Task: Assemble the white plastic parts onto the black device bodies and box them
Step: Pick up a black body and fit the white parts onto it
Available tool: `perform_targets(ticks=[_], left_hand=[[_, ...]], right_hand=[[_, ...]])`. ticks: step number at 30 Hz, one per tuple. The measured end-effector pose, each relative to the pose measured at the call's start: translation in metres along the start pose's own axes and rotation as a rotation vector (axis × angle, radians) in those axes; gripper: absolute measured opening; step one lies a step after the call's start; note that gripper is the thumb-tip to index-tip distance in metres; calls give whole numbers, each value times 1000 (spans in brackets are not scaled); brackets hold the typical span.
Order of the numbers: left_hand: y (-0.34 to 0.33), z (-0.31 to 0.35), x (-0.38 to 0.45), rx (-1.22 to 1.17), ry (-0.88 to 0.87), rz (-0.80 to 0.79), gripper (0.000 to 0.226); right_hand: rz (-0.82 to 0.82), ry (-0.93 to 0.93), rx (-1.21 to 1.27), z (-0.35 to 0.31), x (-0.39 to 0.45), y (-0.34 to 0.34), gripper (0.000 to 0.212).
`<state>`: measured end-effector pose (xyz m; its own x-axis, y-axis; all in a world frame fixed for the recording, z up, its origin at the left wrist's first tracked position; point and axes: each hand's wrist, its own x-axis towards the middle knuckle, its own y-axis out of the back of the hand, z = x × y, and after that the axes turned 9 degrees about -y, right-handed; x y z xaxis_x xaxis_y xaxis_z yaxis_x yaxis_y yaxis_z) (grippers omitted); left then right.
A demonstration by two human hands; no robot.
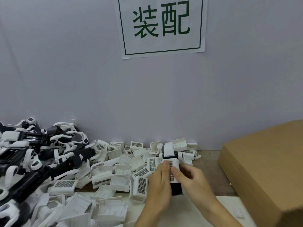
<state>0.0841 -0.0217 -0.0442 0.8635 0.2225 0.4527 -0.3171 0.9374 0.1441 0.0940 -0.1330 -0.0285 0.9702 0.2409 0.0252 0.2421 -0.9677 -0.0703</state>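
Black device body [175, 188] with gridded white plastic part [171, 169], gripped by left hand [159, 185] and right hand [191, 179].

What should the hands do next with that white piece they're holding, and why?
Probably press the white grille piece down until it seats on the black device body. Both thumbs already lie on the grille, the left hand and right hand grip the two parts together, and the black body shows below the white piece. The cardboard box waits at the right for afterwards.
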Motion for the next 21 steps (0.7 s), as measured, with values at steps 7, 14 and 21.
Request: perform_targets(ticks=[7,14,21], left_hand=[[2,5,0,-125,74,-24,22],[5,7,0,-67,41,26,30],[7,12,-2,-241,163,1,19]], right_hand=[[168,37,-36,2,6,5,14],[135,95,-84,5,6,2,15],[316,201,-224,6,7,2,24]])
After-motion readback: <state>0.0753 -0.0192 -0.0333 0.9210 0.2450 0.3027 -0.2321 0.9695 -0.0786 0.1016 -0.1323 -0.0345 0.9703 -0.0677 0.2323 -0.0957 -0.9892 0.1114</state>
